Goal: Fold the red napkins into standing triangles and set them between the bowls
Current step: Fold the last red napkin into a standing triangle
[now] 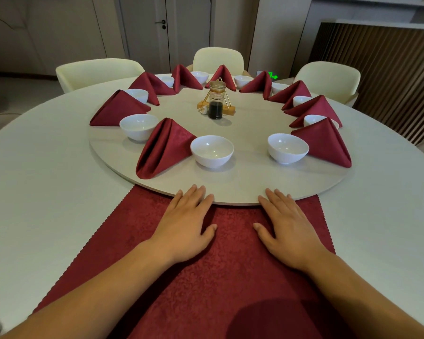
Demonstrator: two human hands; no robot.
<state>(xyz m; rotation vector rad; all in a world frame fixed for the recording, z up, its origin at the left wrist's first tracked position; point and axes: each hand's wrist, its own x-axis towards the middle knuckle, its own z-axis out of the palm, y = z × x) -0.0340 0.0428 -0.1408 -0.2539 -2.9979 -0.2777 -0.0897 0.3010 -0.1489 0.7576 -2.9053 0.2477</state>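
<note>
Pressing left hand (185, 227) and right hand (288, 228), fingers spread, flat on unfolded napkin (220, 265); I judge cloth soft, limp; grip corners.

Private dining room, restaurant or banquet type: big round table (34, 182) with raised turntable (242, 192), ring of white bowls (212, 150) and folded red napkins (165, 148), sauce bottle (215, 100) on a gold stand at centre, cream upholstered chairs (98, 72) around, green exit sign (272, 76) low on back wall, closed door (167, 28) behind, slatted wood panel (387, 77) right
</note>
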